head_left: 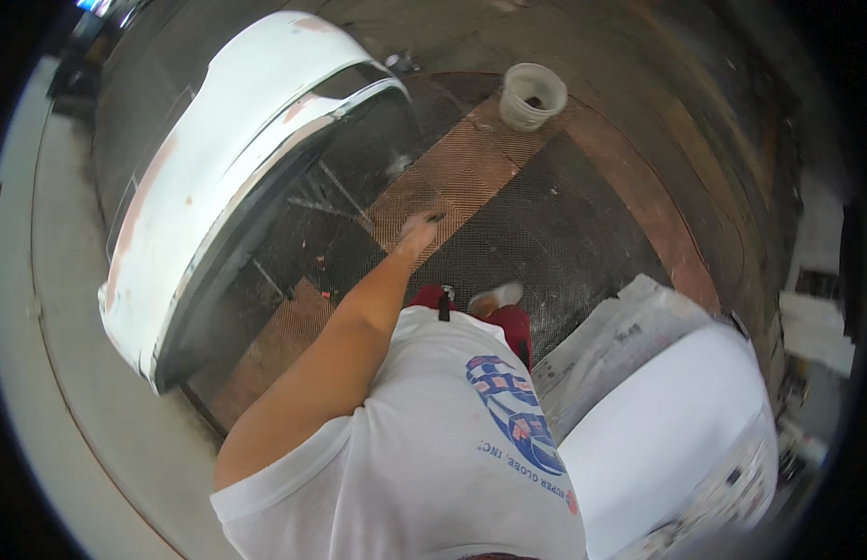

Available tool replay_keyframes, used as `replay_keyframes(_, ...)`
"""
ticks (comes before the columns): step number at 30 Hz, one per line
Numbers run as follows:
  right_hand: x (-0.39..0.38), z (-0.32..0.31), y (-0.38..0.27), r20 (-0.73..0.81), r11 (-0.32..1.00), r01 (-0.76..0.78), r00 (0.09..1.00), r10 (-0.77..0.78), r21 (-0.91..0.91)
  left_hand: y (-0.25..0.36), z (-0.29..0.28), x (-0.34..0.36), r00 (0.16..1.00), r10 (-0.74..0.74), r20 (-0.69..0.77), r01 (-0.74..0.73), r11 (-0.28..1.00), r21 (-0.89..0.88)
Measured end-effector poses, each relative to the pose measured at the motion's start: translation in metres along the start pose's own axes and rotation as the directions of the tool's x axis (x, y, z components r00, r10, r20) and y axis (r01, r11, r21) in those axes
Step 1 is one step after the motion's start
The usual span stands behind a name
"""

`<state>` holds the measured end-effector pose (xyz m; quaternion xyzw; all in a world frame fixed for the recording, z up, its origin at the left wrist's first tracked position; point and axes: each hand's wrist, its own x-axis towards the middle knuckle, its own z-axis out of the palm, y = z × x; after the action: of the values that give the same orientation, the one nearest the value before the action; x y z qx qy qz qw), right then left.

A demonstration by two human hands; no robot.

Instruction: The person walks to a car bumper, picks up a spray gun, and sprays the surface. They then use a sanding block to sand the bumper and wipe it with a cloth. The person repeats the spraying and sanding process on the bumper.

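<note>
One left hand (417, 230) shows in my view, reaching out above a brown strip (471, 159) of floor. It is blurred, so I cannot tell how far open it is. A small dark object (437, 217) shows at its far end; whether it is gripped or only lies behind, I cannot make out. The right hand is out of my sight.

To the left of the arm, apart from the hand, I have the white car bumper (186, 201), a long curved shell with brownish bare patches along its edges and thin pale bars (345, 194) near its open side. I judge it light for its length, springy rather than stiff, and apt to flex if lifted by one end. I would take it with a hand toward each end, under the thick rim, keeping off the thin lips, which look easiest to chip. The smooth white face may be slippery, more so if wet.

Beyond the hand stands a pale bucket (517, 114); at right, a white curved panel (667, 420) lies on printed paper (592, 327).
</note>
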<state>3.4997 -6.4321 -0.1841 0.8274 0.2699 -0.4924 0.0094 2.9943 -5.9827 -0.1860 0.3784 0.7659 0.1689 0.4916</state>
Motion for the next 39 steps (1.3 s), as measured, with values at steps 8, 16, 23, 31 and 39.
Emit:
replay_keyframes(8, 0.184, -0.19, -0.172, -0.01, 0.986, 0.119, 0.993, -0.121, -0.115, 0.132, 0.071, 0.103, 0.937, -0.317, 0.148, 0.287, 0.458, -0.841)
replay_keyframes(16, 0.398, -0.449, -0.494, -0.188, 0.886, 0.345, 0.891, -0.413, -0.31, 0.262, 0.103, 0.216, 0.972, -0.199, 0.125, 0.187, 0.331, -0.925)
replay_keyframes(23, 0.417, -0.487, -0.775, -0.117, 0.705, 0.65, 0.706, -0.698, -0.284, 0.366, 0.132, 0.346, 0.984, -0.162, 0.075, 0.086, 0.062, -0.994)
replay_keyframes(31, 0.456, -0.484, -0.875, 0.057, 0.7, 0.589, 0.78, -0.624, -0.404, 0.471, 0.105, 0.448, 0.971, -0.238, 0.005, 0.075, 0.287, -0.955)
replay_keyframes(39, 0.456, -0.477, -1.079, 0.058, 0.804, 0.588, 0.803, -0.593, 0.09, 0.62, 0.092, 0.438, 0.935, 0.248, 0.254, 0.052, 0.611, -0.79)
